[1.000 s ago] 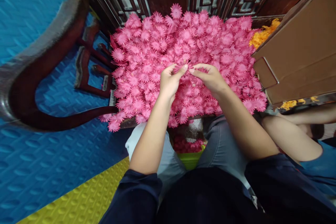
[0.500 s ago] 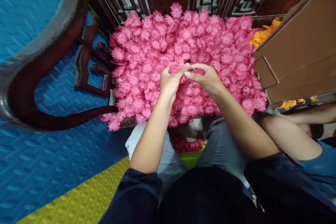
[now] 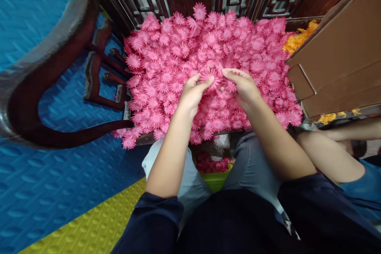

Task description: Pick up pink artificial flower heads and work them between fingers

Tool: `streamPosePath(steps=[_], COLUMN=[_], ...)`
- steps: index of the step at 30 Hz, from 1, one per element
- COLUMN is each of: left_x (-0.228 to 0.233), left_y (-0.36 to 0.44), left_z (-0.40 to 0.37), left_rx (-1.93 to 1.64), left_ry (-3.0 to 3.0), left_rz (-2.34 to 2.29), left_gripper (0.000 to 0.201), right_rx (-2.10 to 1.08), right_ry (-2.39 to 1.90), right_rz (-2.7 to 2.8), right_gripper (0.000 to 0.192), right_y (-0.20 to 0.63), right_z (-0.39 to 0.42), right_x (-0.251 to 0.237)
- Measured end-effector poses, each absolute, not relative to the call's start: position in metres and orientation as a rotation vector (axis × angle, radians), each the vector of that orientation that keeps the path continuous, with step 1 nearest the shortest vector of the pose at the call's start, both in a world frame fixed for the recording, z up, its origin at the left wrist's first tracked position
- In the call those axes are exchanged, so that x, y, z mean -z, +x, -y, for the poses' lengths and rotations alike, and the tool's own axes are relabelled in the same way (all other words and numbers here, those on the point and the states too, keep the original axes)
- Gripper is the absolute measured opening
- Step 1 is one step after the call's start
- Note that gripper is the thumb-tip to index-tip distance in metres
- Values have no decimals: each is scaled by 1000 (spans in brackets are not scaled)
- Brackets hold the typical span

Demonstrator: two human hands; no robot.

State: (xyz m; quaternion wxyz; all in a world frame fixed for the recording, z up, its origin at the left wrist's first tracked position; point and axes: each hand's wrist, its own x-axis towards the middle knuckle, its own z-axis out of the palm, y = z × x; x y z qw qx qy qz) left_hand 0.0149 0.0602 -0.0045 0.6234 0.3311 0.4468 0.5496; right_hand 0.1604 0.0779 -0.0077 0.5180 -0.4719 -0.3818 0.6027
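One pink paper flower (image 3: 212, 76) is pinched between the fingertips of the left hand (image 3: 192, 92) and the right hand (image 3: 242, 87), just above the middle of the big heap of pink flowers (image 3: 178, 47). Only a small amount is seen finished in the green container (image 3: 214, 177) at 6 o'clock between the knees, so most of the heap is judged as left to handle

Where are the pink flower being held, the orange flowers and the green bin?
pink flower (image 3: 212, 77), head view, its petals between both hands' fingertips
orange flowers (image 3: 297, 39), head view, middle of the heap
green bin (image 3: 216, 180), head view, front rim
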Motion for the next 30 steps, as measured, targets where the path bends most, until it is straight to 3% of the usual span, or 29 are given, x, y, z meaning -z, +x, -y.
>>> streamPosePath(steps=[5,12,22,30], left_x=[5,6,11,12], left_y=[16,16,16,19], left_z=[-61,-61,-62,-61], left_rx=[-1328,-1386,-1399,-1335], left_ry=[790,742,656,627], left_rz=[-1054,-1186,-1018,-982], left_gripper=[12,21,41,46], right_rx=[-1450,-1432,-1279,-1290], right_ry=[-1212,-1272,-1083,-1134], right_rz=[775,806,1293,1342], right_gripper=[17,20,28,36], right_y=[166,160,150,143], right_z=[-85,-81,-67,-64], right_x=[10,8,-1,1])
